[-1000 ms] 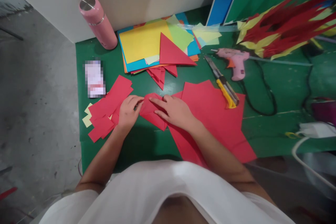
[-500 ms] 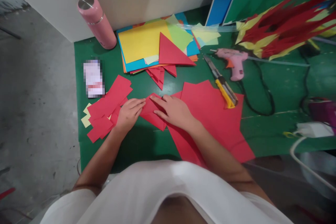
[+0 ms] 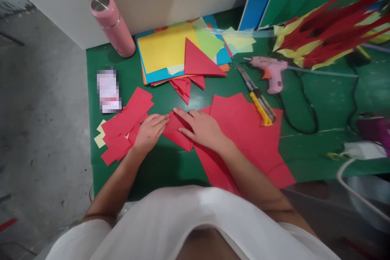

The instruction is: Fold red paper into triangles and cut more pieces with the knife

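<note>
Red folded paper [image 3: 180, 138] lies on the green counter [image 3: 161, 170], between and partly beneath the hands. Left hand [image 3: 148, 133]: fingers bunched at the paper's left edge; whether they pinch it cannot be told. Right hand [image 3: 204, 128]: fingers spread over the paper's upper right. Creasing appears to be the step in hand; the next move seemingly calls for steady pressure. Red sheets [image 3: 246, 134] extend right of the right hand.
</note>
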The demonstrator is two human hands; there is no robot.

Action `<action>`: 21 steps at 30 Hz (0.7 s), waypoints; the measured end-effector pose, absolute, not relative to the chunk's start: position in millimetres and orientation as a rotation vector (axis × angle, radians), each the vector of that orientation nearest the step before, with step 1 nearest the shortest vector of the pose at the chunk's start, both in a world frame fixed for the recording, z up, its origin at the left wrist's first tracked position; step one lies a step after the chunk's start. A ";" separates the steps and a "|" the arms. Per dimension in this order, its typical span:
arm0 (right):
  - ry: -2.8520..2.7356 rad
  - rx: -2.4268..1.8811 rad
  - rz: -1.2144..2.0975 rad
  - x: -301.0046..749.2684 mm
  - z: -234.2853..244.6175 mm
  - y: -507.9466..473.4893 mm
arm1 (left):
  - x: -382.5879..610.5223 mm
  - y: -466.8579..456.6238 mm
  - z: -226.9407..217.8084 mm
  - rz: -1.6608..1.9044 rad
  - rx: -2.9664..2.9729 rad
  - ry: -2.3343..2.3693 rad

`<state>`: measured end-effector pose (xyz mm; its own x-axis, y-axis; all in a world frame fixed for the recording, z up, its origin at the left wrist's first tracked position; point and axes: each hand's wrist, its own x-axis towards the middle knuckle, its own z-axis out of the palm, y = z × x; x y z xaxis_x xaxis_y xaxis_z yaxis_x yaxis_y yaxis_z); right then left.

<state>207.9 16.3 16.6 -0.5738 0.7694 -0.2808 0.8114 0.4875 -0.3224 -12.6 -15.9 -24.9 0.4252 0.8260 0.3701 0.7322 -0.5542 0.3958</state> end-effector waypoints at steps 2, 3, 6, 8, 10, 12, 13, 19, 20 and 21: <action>2.621 1.383 -0.638 207.7 16.5 16.7 | -11.9 -15.8 -24.6 0.837 2.535 1.368; 2.620 1.380 -0.636 207.6 16.5 16.9 | -11.9 -15.8 -24.8 0.844 2.540 1.361; 2.612 1.381 -0.644 207.3 16.6 17.3 | -13.2 -16.0 -25.9 0.786 2.509 1.381; 2.608 1.379 -0.646 207.1 16.8 17.4 | -14.7 -16.2 -26.6 0.717 2.467 1.400; 2.608 1.376 -0.637 206.8 17.1 17.4 | -16.0 -16.2 -26.6 0.696 2.433 1.384; 2.609 1.374 -0.628 206.6 17.3 17.3 | -16.4 -15.9 -25.9 0.718 2.435 1.353; 2.609 1.372 -0.627 206.5 17.4 17.3 | -16.3 -15.7 -25.3 0.729 2.452 1.346; 2.600 1.364 -0.620 206.0 18.2 17.9 | -15.3 -15.2 -24.0 0.713 2.559 1.359; 2.600 1.362 -0.615 206.0 18.3 18.0 | -15.6 -15.3 -24.3 0.700 2.549 1.359; 2.601 1.358 -0.611 205.9 18.4 18.1 | -16.0 -15.3 -24.7 0.686 2.535 1.360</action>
<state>205.9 18.1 18.4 -0.5809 0.7531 -0.3089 0.8118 0.5086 -0.2869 -16.0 -15.3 -24.7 0.4741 0.8241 0.3099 0.7390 -0.5638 0.3688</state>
